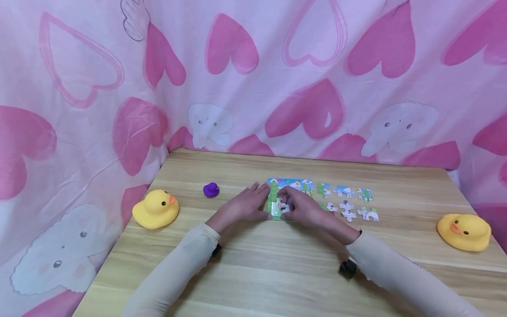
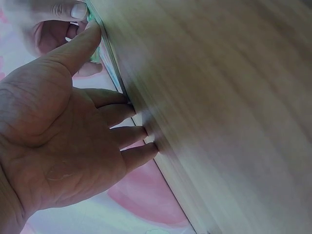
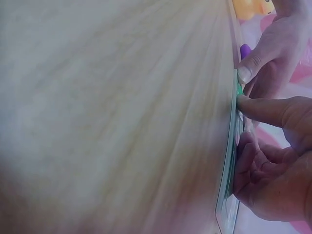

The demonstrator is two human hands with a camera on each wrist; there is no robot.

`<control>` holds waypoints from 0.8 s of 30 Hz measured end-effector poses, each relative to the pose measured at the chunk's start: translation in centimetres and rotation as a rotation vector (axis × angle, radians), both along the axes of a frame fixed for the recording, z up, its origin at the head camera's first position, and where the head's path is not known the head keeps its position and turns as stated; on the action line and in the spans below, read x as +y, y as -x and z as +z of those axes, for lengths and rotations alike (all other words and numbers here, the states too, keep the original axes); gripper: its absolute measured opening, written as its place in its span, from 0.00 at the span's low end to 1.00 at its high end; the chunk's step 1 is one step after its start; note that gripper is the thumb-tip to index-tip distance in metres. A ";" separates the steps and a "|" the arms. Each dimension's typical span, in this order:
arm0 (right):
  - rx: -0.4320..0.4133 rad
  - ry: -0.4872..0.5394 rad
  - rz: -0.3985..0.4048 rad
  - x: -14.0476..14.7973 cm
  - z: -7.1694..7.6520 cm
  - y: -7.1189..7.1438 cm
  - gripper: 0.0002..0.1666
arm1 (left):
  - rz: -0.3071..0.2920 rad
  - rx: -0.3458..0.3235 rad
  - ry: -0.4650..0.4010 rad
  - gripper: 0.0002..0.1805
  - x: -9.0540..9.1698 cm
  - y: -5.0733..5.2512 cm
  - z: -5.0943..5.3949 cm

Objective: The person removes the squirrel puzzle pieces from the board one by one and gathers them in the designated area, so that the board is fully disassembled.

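A small jigsaw puzzle board [image 1: 291, 181] with a colourful picture lies flat mid-table. My left hand [image 1: 249, 204] rests at its left edge, palm down; in the left wrist view the fingers are fairly straight, tips on the table. My right hand [image 1: 304, 209] is over the board, thumb and index bent around a puzzle piece [image 1: 283, 205] at its lower part. In the right wrist view the right thumb [image 3: 263, 110] touches the board near its edge and the other fingers curl. The hand partly hides the board. Several loose puzzle pieces [image 1: 347, 210] lie in two rows right of it.
A purple toy duck [image 1: 211, 189] sits left of the board. Larger yellow ducks stand near the table's sides, one left duck [image 1: 156, 209] and one right duck [image 1: 464, 232]. A pink heart-print curtain [image 1: 245, 88] surrounds the wooden table [image 1: 269, 273] at back and sides.
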State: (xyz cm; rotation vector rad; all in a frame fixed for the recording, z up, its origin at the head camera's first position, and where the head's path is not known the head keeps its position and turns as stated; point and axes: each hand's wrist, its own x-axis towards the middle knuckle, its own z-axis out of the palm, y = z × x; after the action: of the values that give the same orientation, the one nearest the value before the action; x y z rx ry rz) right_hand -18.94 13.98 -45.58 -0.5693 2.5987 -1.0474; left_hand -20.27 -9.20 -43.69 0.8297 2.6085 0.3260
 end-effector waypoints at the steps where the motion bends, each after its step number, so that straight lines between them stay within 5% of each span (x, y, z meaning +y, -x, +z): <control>1: 0.000 0.003 0.001 0.0 0.0 0.0 0.37 | -0.002 0.001 0.000 0.53 0.0 0.0 0.0; 9: 0.061 -0.018 0.053 0.1 0.1 0.0 0.33 | -0.008 0.001 0.004 0.53 0.1 -0.1 0.3; 24: 0.023 -0.047 0.097 -0.1 0.4 0.7 0.34 | -0.002 0.000 0.009 0.52 0.1 -0.2 0.4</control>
State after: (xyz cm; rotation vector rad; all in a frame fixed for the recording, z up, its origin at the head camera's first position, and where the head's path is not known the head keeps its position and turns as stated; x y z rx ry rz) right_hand -19.69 13.91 -45.18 -0.6917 2.5797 -0.9518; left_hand -20.03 -9.15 -43.31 0.8293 2.6066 0.3130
